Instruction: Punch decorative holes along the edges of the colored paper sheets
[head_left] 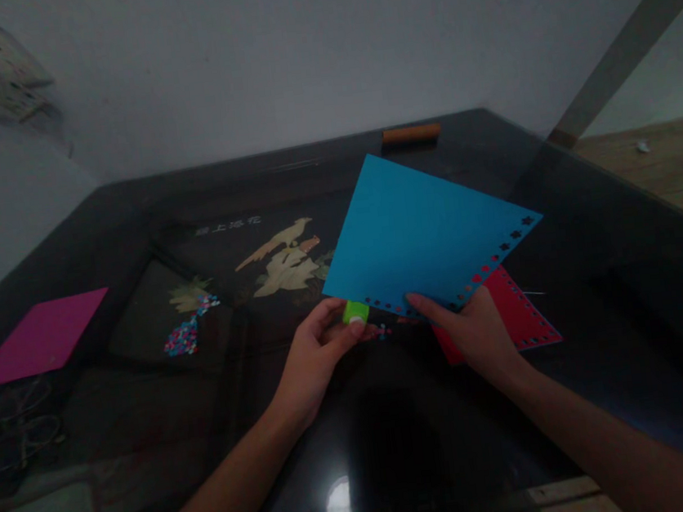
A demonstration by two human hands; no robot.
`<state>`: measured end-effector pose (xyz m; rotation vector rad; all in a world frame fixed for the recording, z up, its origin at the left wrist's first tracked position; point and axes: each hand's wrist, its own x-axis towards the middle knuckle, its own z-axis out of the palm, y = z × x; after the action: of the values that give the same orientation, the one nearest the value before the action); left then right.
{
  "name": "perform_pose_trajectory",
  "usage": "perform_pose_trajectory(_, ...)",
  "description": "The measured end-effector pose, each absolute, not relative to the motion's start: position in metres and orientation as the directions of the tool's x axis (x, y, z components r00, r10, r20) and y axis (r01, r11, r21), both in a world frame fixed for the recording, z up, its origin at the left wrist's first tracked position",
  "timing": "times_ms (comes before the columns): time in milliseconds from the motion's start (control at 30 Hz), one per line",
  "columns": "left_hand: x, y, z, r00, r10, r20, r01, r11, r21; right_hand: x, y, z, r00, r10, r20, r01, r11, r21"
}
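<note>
My left hand (327, 341) is closed round a small green craft punch (356, 313), its thumb pressing on the white part. The punch sits at the lower edge of a blue sheet of paper (424, 226), near the left corner. Small shaped holes run along that edge and up to the right corner. My right hand (469, 325) grips the sheet's lower edge, thumb on top and fingers hidden beneath. Under it lies a red sheet (513, 310) with holes along its edges. A few tiny punched bits (383, 331) lie just below the punch.
On the dark glossy table (332, 388), a pile of small coloured paper pieces (183, 337) lies to the left. A magenta sheet (42, 335) and glasses (21, 428) are further left. An orange-brown roll (411, 134) lies at the back, near the wall (271, 67).
</note>
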<state>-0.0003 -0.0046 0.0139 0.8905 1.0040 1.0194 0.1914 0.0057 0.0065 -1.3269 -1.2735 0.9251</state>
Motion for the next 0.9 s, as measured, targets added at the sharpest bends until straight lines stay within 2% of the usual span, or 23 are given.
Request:
perform_pose_trajectory(300, 0.0006, -0.0035, 0.0126, 0.157, 0.963, -0.219, -0.273, 0.255, 0.927, 0.1907, 0.0036, 0.0114, 0.075, 0.99, 0.123, 0.238, 0.102, -0.966)
perform_pose_trajectory(500, -0.0006, -0.0021, 0.0105, 0.112, 0.958, -0.263, -0.317, 0.286, 0.904, 0.188, 0.0016, 0.0095, 0.028, 0.995, 0.099, 0.229, 0.09, -0.969)
perform_pose_trajectory(900, -0.0016, 0.0007, 0.0076, 0.085, 0.961, -0.262, -0.314, 0.276, 0.908, 0.1881, 0.0035, 0.0092, -0.009, 0.987, 0.158, 0.296, 0.154, -0.943)
